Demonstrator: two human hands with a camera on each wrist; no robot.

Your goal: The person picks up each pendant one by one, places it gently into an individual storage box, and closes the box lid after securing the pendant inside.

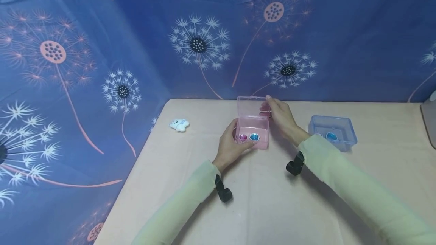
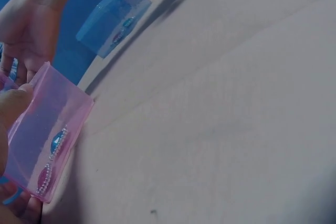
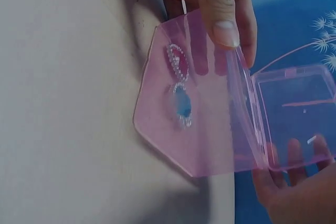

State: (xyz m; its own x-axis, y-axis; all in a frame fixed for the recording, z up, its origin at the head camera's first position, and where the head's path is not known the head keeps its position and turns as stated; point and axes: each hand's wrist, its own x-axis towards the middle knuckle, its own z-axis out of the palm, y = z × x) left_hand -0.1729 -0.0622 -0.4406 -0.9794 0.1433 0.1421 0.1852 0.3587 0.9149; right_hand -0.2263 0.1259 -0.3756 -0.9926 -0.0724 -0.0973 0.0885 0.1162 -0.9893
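A translucent pink box [image 1: 263, 144] stands on the table with its hinged lid [image 1: 250, 106] raised. Inside it are a pink jewel [image 1: 243, 137] and a blue jewel [image 1: 254, 137], each edged with small silvery beads. My left hand [image 1: 231, 147] grips the box from the left, its thumb at the front rim in the head view. On the other side, my right hand [image 1: 285, 119] holds the right edge of the lid, with fingers showing through the clear plastic. The right wrist view shows fingers [image 3: 294, 156] of that hand behind the lid; its thumb is hidden there.
A translucent blue box [image 1: 347, 127] stands right of the right forearm, with a blue jewel [image 1: 331, 136] inside. Toward the table's far left lies a small white figure [image 1: 179, 125]. Blue dandelion-print cloth [image 1: 136, 48] hangs behind the table and along its left side.
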